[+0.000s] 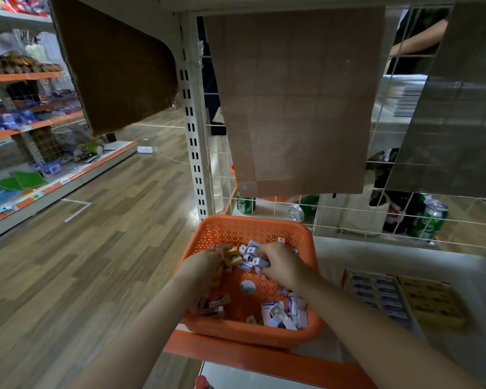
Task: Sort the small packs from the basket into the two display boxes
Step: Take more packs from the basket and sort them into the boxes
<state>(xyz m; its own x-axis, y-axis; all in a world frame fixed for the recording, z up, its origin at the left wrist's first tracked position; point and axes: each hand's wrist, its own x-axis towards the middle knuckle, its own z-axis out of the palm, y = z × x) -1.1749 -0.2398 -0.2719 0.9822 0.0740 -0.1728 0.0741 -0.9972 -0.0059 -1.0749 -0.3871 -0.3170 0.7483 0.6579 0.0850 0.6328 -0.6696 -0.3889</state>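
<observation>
From the head view, the basket [253, 230] sits at the left end of the shelf [331, 256], right at its front edge, so both hands can reach in from above. The left hand [205, 265] curls round a clutch of yellow packs [233, 255] at the far left of the basket, and the right hand [281, 265] closes on white packs [253, 255] just beside them. The hands are close together but do not touch, and each seems to gather one colour, which fits a sort by kind. More white packs lie loose in the near right corner and some darker ones lie under the left forearm, so much looks left to do. The two boxes lie flat on the shelf to the right, the blue box [376, 293] nearer the basket and the yellow box [429, 301] touching its far side. Both look partly filled. The left hand's yellow load has the longer way, across the right arm. Behind, a grid [348, 211] fences off cans [429, 220], and a cloth [298, 102] hangs above, clear of the hands.
</observation>
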